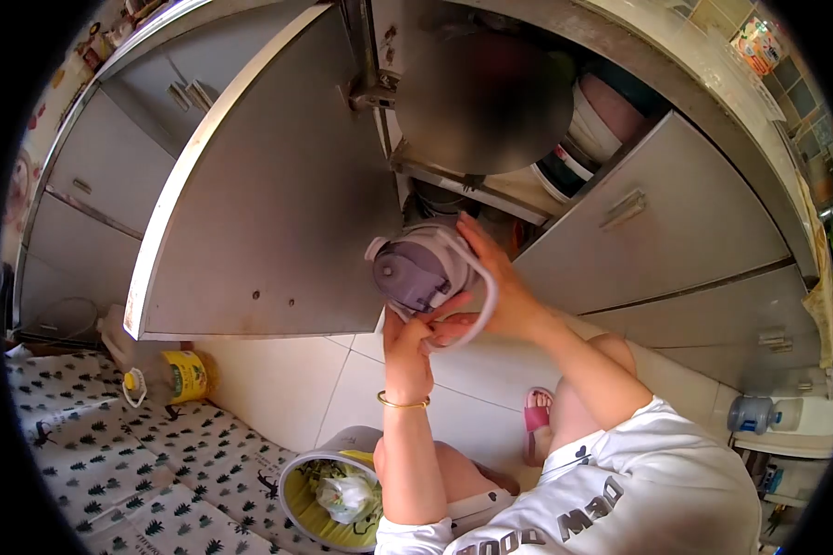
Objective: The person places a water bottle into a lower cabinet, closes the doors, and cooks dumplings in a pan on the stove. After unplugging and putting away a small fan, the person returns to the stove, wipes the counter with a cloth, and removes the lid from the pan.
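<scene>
A purple-grey water bottle [416, 270] with a lidded top and a pale carry loop is held in front of the open cupboard, its top facing me. My left hand [405, 338], below a gold bangle, is closed at the bottle's near lower side. From the right, my right hand [491, 268] wraps the bottle's side, fingers reaching around it and under the loop. Parts of both hands' fingers are hidden behind the bottle and loop.
An open grey cabinet door [268, 203] stands at left. Stacked bowls or basins [592, 129] sit on the cupboard shelf; a blurred patch hides part of it. An oil jug [190, 375] and a lined waste bin [296, 495] stand on the floor.
</scene>
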Motion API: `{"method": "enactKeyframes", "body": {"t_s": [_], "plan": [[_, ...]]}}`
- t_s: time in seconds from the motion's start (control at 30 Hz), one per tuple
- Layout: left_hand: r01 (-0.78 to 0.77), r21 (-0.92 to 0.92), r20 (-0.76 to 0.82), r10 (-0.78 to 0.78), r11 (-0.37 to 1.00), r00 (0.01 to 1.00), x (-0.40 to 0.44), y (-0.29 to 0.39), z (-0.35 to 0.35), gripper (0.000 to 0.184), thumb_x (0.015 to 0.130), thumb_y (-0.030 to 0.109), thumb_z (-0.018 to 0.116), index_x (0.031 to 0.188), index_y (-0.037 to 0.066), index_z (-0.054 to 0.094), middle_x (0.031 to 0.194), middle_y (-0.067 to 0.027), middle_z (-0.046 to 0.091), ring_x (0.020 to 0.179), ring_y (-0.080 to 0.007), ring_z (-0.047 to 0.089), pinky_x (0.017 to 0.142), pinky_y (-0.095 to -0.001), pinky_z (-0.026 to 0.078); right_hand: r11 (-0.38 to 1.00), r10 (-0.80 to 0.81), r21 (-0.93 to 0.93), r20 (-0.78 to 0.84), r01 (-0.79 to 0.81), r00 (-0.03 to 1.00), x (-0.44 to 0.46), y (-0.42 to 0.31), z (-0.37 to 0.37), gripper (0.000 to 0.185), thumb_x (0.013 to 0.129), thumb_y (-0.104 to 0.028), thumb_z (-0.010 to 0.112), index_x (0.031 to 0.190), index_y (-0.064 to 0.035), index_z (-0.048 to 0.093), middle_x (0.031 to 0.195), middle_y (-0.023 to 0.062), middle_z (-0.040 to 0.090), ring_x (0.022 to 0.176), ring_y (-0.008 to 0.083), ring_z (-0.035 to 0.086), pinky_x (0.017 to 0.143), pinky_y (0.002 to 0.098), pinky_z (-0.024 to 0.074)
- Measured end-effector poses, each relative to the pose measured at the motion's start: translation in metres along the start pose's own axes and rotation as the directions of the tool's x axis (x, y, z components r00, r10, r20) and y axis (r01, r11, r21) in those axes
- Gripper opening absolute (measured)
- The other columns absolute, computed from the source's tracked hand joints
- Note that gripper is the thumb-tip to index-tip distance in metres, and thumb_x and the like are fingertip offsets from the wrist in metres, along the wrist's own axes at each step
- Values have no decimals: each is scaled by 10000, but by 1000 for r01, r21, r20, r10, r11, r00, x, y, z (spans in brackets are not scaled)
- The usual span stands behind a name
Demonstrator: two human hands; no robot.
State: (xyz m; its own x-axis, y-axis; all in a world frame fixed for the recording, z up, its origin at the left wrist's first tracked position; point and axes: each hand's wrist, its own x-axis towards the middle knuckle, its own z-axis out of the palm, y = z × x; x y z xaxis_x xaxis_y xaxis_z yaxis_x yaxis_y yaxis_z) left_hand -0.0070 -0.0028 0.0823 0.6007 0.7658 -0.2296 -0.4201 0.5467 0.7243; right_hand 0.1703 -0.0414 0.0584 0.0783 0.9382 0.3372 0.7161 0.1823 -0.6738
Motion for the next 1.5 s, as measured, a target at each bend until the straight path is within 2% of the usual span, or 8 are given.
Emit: {"method": "enactKeyframes", "body": {"t_s": [0.17,0.37,0.47,0.57,0.93,1.17,1.37,1.5], "plan": [[-86,56,-50,89,995,995,-6,30,63,595,734,42,395,1322,-21,334,1065,-238,644,826,-250,667,823,-314,503,981,-177,-116,-235,154,956,23,-26,-37,1185,551,-403,885,1457,-14,229,1439,210,335,1322,358,368,1107,438,282],[-220,315,149,181,923,972,48,63,103,421,907,198,468,1243,-43,385,895,-169,665,705,-221,663,674,-311,545,956,105,292,-442,32,891,70,-32,-65,1087,567,-281,896,1406,18,274,1298,217,486,1215,299,494,1034,409,385],[-308,298,239,242,903,940,94,58,105,487,924,222,536,1290,-52,368,880,-162,662,689,-205,659,647,-299,554,988,50,147,-558,39,829,91,0,-67,977,636,-209,861,1361,50,260,1295,264,460,1195,344,503,990,428,412],[-286,288,216,229,914,949,127,52,101,559,916,190,575,1356,-59,336,862,-135,657,673,-184,646,663,-288,559,994,-17,-102,-569,-50,822,103,35,-63,896,745,-218,771,1403,44,223,1331,277,436,1197,369,497,978,411,417],[-309,137,235,272,941,933,177,29,81,727,867,147,694,1427,-76,287,1149,-123,576,935,-155,613,829,-294,534,962,39,246,-549,117,835,135,68,-57,914,716,-188,799,1407,13,236,1364,236,416,1252,359,440,1039,416,362],[-452,664,173,465,596,868,190,12,76,854,838,421,700,1447,-27,304,1318,-211,486,1225,-274,463,1038,-346,357,946,202,324,-543,-19,815,119,69,-47,917,766,-127,760,1447,23,164,1425,252,349,1325,357,369,1079,423,320],[-440,599,114,473,669,874,198,-20,68,899,828,548,642,1420,-50,325,1339,-325,419,1278,-405,408,1041,-411,353,959,106,-157,-567,-234,817,60,39,-19,755,755,20,665,1388,37,254,1298,269,418,1220,434,421,1042,426,344],[-392,643,37,485,658,874,196,-30,81,904,835,539,635,1388,-107,326,1315,-335,443,1244,-438,437,1040,-423,354,990,-11,-128,-492,-59,871,56,54,-24,535,693,78,659,1158,21,401,1070,192,447,993,356,492,893,415,407]]}}
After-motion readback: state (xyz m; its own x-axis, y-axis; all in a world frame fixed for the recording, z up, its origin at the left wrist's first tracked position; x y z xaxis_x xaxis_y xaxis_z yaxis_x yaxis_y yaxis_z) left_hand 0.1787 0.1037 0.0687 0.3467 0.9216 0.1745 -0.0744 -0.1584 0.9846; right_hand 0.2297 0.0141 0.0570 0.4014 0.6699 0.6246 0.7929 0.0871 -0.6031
